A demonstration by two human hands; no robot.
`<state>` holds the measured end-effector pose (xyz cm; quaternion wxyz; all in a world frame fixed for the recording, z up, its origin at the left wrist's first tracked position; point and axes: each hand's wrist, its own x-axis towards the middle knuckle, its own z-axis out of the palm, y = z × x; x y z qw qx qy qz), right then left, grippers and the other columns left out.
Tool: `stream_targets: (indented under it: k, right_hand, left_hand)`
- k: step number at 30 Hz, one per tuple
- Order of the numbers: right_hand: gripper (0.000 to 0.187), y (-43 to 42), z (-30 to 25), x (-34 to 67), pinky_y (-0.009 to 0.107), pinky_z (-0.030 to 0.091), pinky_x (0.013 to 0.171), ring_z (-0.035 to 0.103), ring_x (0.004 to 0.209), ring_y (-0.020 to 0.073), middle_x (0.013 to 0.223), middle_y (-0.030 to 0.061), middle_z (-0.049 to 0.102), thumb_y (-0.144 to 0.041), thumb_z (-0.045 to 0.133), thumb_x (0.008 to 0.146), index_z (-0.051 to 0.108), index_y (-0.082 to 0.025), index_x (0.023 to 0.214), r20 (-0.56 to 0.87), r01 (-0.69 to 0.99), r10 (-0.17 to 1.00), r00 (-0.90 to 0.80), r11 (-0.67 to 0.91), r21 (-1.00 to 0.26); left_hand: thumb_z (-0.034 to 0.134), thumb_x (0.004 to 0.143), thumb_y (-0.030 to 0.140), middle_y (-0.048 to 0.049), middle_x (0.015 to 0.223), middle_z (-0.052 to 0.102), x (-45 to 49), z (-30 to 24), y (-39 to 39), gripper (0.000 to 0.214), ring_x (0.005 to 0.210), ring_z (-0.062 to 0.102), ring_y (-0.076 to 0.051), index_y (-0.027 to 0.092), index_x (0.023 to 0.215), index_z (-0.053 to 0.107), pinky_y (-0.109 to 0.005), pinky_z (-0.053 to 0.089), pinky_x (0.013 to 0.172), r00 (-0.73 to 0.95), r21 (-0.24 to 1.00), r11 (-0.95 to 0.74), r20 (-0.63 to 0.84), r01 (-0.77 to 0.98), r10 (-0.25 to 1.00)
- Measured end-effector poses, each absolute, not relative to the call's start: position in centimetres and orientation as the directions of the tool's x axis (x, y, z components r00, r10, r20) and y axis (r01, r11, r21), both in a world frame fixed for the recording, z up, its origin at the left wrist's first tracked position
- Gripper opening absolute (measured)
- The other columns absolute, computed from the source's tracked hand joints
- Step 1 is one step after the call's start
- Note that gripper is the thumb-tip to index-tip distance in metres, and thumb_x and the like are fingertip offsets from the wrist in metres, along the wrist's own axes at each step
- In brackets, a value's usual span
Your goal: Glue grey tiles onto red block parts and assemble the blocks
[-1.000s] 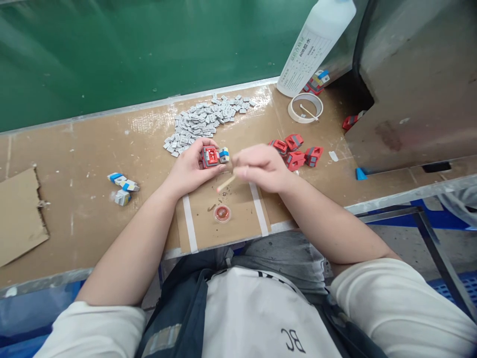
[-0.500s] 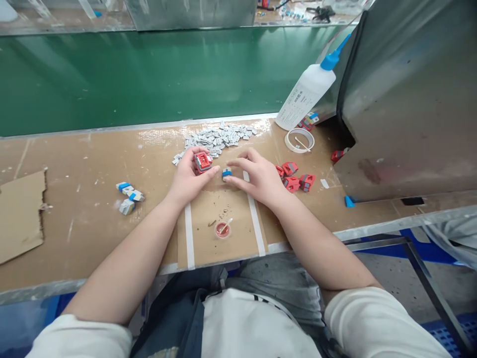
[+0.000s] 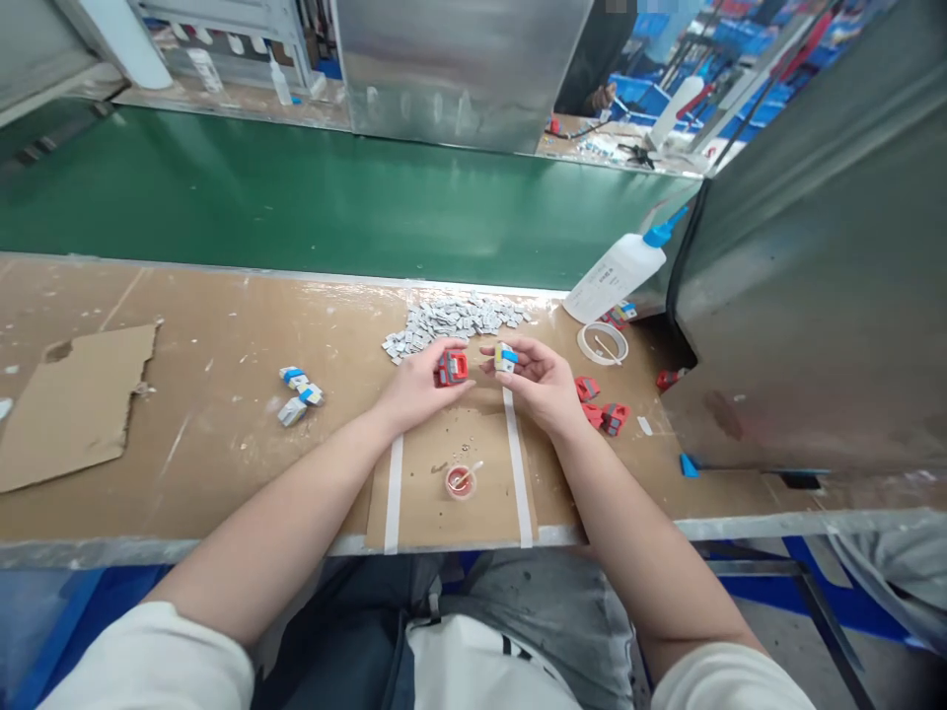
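My left hand (image 3: 423,383) grips a red and grey toy part (image 3: 453,368), its hollow side facing right. A white part with blue and yellow bands (image 3: 506,358) is pinched in the fingertips of my right hand (image 3: 544,380). The two parts are close together but apart, held above the work table. Behind my hands lies a heap of small grey pieces (image 3: 466,318). Beside my right wrist are several red parts (image 3: 613,418). Nearer my body stands a small cup of red liquid (image 3: 460,483) with a thin stick in it.
Three white and blue parts (image 3: 300,396) lie left, near a torn cardboard sheet (image 3: 89,414). A white bottle with a blue nozzle (image 3: 614,276) leans at right, by a tape roll (image 3: 602,344). A metal panel (image 3: 806,296) bounds the right; a green belt (image 3: 311,202) runs behind.
My right hand has raised and turned the white and blue part between its fingertips. In my left hand the red part has turned. The camera view has tilted up.
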<state>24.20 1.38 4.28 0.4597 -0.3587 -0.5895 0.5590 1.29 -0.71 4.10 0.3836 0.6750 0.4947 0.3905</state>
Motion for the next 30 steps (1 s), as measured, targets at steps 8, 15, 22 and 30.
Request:
stream_targets:
  k: [8, 15, 22, 30]
  right_hand:
    - [0.05, 1.2, 3.6, 23.8, 0.043, 0.063, 0.092, 0.072, 0.102, 0.0259, 0.117, 0.0097, 0.074, -0.059, 0.087, 0.083, 0.066, -0.029, 0.116, 0.252, 0.061, 0.908, -0.334, 0.288, -0.956]
    - [0.05, 0.8, 3.1, 24.0, 0.037, 0.061, 0.082, 0.068, 0.088, 0.0215, 0.098, 0.0053, 0.071, -0.052, 0.088, 0.084, 0.068, -0.027, 0.122, 0.253, 0.14, 0.907, -0.337, 0.315, -0.939]
    - [0.038, 0.6, 3.3, 24.1, 0.035, 0.059, 0.076, 0.065, 0.082, 0.019, 0.102, 0.0062, 0.073, -0.044, 0.083, 0.092, 0.071, -0.024, 0.122, 0.329, 0.241, 0.839, -0.435, 0.46, -0.855]
    - [0.037, 1.1, 3.2, 24.3, 0.034, 0.058, 0.075, 0.062, 0.076, 0.018, 0.09, 0.0027, 0.069, -0.046, 0.08, 0.096, 0.076, -0.025, 0.126, 0.443, 0.295, 0.75, -0.491, 0.622, -0.726]
  left_hand:
    - [0.077, 0.088, 0.035, -0.0029, 0.102, 0.079, 1.5, 3.9, -1.1, 0.072, 0.091, 0.075, -0.024, 0.029, 0.156, 0.054, -0.037, 0.057, 0.085, 0.249, 0.847, -0.285, 0.188, 0.449, 0.95]
    - [0.075, 0.088, 0.035, -0.0035, 0.103, 0.079, 1.5, 3.8, -1.1, 0.075, 0.086, 0.073, -0.024, 0.028, 0.158, 0.052, -0.035, 0.055, 0.08, 0.28, 0.805, -0.296, 0.169, 0.514, 0.945]
    - [0.072, 0.086, 0.032, -0.0054, 0.115, 0.08, 1.4, 4.0, -1.0, 0.074, 0.093, 0.075, -0.025, 0.026, 0.158, 0.053, -0.033, 0.055, 0.083, 0.299, 0.748, -0.301, 0.142, 0.592, 0.943]
    - [0.073, 0.088, 0.035, -0.0092, 0.129, 0.078, 1.4, 3.8, -0.8, 0.07, 0.106, 0.077, -0.029, 0.024, 0.155, 0.055, -0.037, 0.057, 0.089, 0.346, 0.686, -0.32, 0.105, 0.654, 0.932]
